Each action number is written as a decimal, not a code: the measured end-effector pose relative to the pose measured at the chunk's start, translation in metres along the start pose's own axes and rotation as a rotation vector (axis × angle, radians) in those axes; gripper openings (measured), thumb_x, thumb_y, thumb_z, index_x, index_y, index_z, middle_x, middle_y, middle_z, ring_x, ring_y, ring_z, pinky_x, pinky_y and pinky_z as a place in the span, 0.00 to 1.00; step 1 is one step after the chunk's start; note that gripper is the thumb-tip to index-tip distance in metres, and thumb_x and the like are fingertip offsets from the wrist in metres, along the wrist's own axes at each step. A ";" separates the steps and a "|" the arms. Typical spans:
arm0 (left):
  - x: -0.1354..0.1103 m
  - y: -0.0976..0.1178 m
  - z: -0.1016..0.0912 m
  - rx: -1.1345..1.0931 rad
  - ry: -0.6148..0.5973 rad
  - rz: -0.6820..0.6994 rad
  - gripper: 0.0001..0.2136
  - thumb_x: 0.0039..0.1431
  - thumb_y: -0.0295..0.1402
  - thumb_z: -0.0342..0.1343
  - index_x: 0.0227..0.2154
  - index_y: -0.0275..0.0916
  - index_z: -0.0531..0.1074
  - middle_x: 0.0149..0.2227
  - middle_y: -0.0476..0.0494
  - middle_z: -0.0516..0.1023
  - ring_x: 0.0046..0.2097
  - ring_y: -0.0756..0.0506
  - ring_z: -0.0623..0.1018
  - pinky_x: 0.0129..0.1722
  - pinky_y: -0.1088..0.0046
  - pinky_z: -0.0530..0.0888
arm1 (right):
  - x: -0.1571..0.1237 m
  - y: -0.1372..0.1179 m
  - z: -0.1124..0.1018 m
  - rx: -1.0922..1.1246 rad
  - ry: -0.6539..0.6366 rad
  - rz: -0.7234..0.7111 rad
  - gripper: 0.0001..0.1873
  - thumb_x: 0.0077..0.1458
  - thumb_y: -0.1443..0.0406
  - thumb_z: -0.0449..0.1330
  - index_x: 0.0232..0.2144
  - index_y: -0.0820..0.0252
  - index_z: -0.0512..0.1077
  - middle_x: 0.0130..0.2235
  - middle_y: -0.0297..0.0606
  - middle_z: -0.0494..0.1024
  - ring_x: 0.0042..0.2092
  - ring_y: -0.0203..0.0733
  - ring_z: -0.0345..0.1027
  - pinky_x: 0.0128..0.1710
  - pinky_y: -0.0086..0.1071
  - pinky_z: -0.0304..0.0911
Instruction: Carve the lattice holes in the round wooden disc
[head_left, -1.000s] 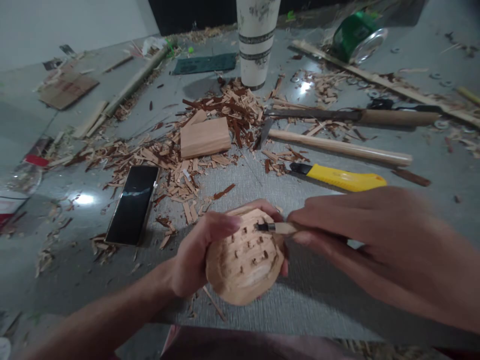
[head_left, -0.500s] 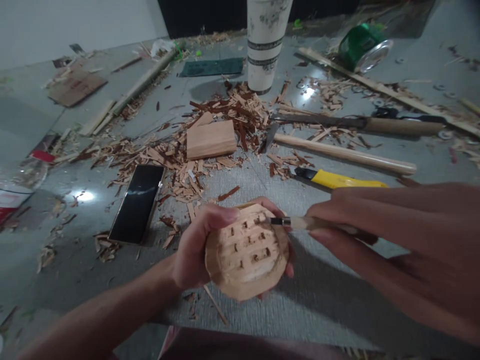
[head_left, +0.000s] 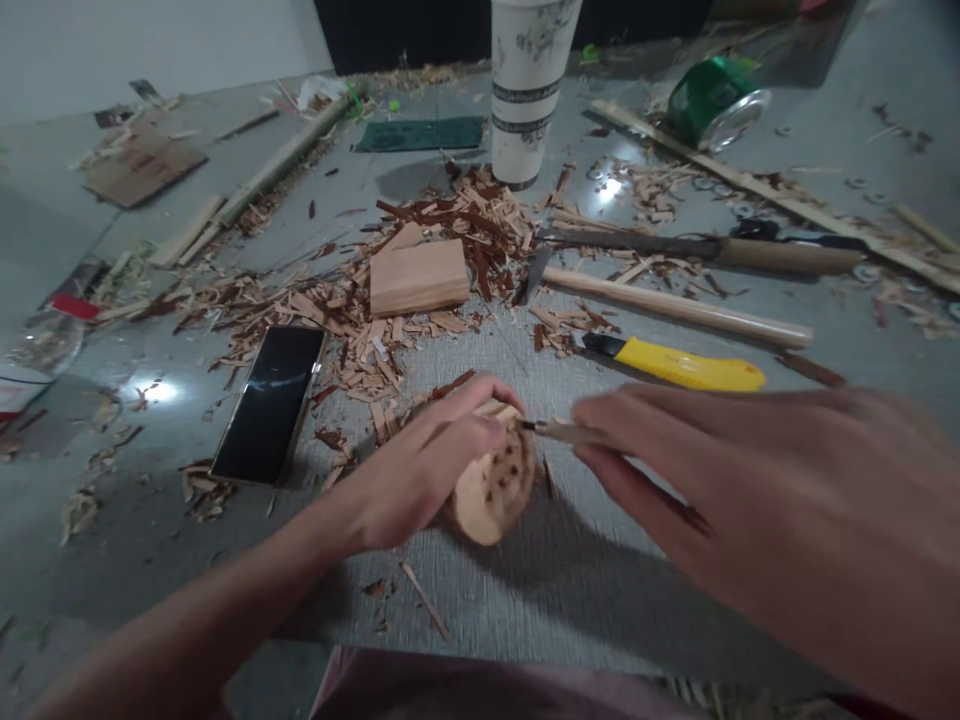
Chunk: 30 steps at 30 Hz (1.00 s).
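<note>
A round piece of pale carved wood, its face pitted with several small dark holes, is tilted on its side just above the table. Wrapped round its upper left edge, my left hand grips it, with the far fingers partly hidden. My right hand pinches the handle of a slim carving tool. Its dark metal end points left and meets or nearly meets the wood's upper edge; contact cannot be made out. A yellow utility knife lies just beyond my right hand.
A phone lies left. Beyond are a wooden block among shavings, a tool with a wooden handle, a file, a tall paper cup, a green can and a plastic bottle.
The carved wood has turned from facing up to standing tilted on its side, and my left hand has rotated with it. My right hand has shifted slightly left with the carving tool.
</note>
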<state>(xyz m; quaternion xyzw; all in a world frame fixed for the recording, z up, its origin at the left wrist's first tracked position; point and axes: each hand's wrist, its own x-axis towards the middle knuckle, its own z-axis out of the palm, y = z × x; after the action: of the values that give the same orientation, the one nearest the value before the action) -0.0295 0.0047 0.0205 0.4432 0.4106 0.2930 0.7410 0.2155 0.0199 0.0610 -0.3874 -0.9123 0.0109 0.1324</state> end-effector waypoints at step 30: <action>-0.004 0.016 -0.029 0.576 0.254 0.338 0.06 0.68 0.35 0.60 0.39 0.40 0.80 0.30 0.50 0.77 0.30 0.48 0.74 0.31 0.74 0.69 | 0.029 -0.003 0.032 0.532 -0.124 0.185 0.35 0.51 0.47 0.74 0.53 0.56 0.68 0.47 0.40 0.79 0.42 0.48 0.74 0.38 0.41 0.69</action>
<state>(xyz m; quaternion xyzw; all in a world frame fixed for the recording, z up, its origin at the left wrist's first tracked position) -0.0581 0.0205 0.0281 0.6557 0.4863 0.3364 0.4695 0.1865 0.0412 0.0376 -0.4194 -0.8444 0.2855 0.1720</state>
